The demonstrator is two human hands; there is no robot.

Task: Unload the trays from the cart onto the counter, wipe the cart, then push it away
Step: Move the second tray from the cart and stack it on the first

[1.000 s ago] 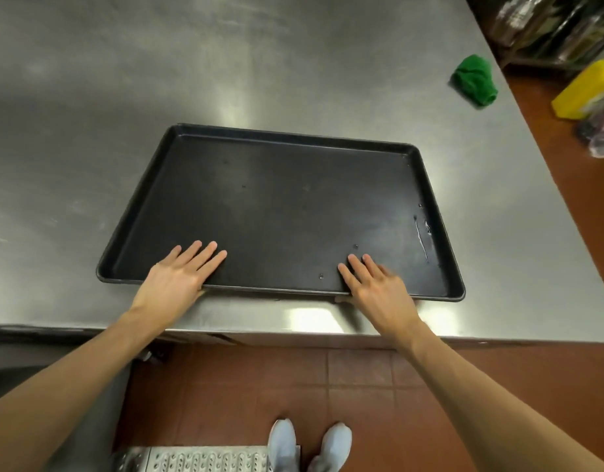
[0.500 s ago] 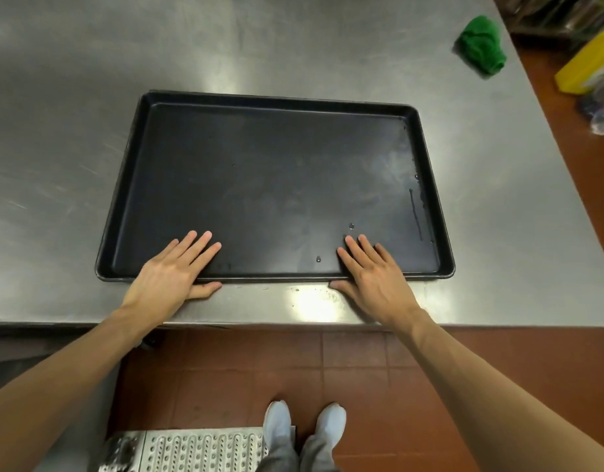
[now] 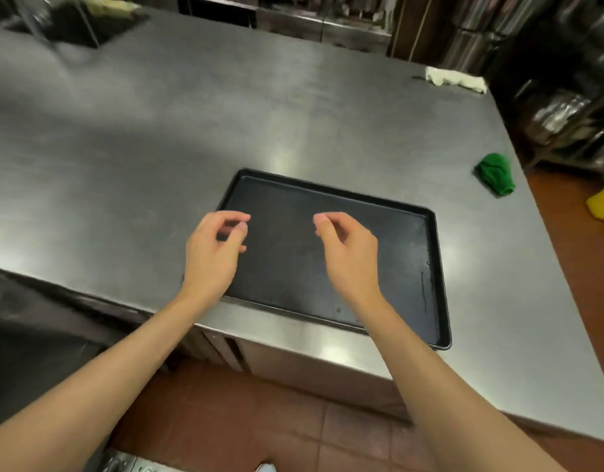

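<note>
Both hands hover empty, fingers loosely curled, the left hand (image 3: 212,257) and right hand (image 3: 350,255) above the black tray (image 3: 389,253) lying flat beneath them on the steel desk (image 3: 157,148).

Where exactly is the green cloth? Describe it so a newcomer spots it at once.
Start at the big steel counter holding the black tray. Look past the tray's right side, close to the counter's right edge: the green cloth lies there crumpled. It is the only bright green thing; the other cloth, at the far corner, is white.
</note>
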